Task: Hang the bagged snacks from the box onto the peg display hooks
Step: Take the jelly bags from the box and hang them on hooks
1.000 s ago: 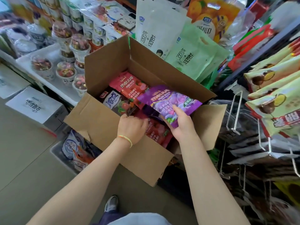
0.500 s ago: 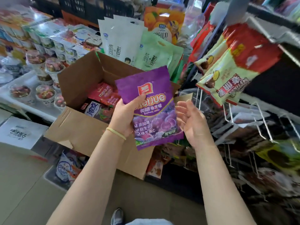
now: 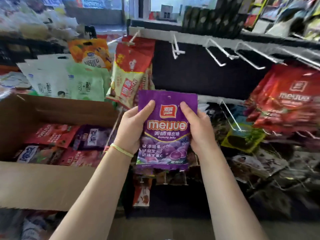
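Hands: left hand (image 3: pixel 132 130) and right hand (image 3: pixel 199 129) each grip a side edge of the purple gummy bag (image 3: pixel 166 134), thumbs pressed on its front, fingers curled behind.
Label: bag reads "meijue" and "Gummy jelly", with a red "yake" logo and grape artwork.
Orientation: bag upright, long axis vertical, print facing the camera, hang hole (image 3: pixel 168 96) at top centre.
Position: held in front of the peg display, right of the cardboard box (image 3: pixel 43 184).
Room: bare white peg hooks (image 3: pixel 215 55) jut out above the bag against a dark back panel.
Neighbours: red meijue bags (image 3: pixel 284 104) hang at right; red-and-cream snack bags (image 3: pixel 131 73) hang at upper left.
Box: more meijue bags (image 3: pixel 52 134) lie inside.
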Available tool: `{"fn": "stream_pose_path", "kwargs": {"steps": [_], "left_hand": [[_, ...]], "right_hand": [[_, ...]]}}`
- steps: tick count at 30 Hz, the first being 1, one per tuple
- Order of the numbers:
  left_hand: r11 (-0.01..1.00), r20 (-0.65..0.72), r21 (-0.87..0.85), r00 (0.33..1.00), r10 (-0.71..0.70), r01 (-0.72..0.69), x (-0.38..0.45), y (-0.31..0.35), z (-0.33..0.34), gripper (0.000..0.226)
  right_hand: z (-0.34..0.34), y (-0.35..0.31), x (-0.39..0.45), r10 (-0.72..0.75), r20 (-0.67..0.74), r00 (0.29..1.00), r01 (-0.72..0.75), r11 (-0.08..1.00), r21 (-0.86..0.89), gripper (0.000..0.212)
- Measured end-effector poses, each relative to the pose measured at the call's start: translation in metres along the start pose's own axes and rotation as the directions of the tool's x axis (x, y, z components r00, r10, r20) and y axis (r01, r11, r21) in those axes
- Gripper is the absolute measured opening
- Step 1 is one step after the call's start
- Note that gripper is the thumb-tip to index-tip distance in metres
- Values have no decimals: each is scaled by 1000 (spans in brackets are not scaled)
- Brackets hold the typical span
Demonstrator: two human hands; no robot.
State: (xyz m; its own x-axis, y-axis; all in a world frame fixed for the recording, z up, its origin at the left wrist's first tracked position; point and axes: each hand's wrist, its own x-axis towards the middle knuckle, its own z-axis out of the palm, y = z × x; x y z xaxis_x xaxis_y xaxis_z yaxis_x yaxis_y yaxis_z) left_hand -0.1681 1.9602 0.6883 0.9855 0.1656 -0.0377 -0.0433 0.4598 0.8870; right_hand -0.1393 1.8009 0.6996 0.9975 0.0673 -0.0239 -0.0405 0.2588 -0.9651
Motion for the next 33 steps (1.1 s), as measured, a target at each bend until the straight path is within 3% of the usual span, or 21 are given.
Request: {"fn": "stream_pose_path", "kwargs": {"steps": [4,7,10,13,16,19,25,33], "left_hand": [[999,38,37,999,7,-8,0,-42,96,25],[991,87,62,990,112,-118,4,-72,166,23],[956,154,113,955,254,-272,6,-98,225,43],[898,310,194,893,326,-395,8,-120,271,71],[801,384,362,859,339,-478,26,-144,310,64],[734,372,464,861,347,-496,47,-162,345,41],[681,422,523,850,316,-513,67,-172,412,35],[700,379,543,880,287,-463,74,-183,448,39]], "right_hand": [[-95,-33,2,-60,-79,995,60,998,3,11],[-166,-54,10,-86,-172,981,93,995,32,10],[-227,-74,23,-123,-233,965,136,990,38,10],[-275,-95,38,-169,-309,936,184,983,20,12],[-312,-112,55,-214,-357,909,219,975,-26,15],[-345,-124,74,-287,-420,861,257,958,-127,24],[-400,-152,100,-406,-507,760,324,914,-245,28],[-437,-160,125,-391,-486,782,304,919,-251,30]]}}
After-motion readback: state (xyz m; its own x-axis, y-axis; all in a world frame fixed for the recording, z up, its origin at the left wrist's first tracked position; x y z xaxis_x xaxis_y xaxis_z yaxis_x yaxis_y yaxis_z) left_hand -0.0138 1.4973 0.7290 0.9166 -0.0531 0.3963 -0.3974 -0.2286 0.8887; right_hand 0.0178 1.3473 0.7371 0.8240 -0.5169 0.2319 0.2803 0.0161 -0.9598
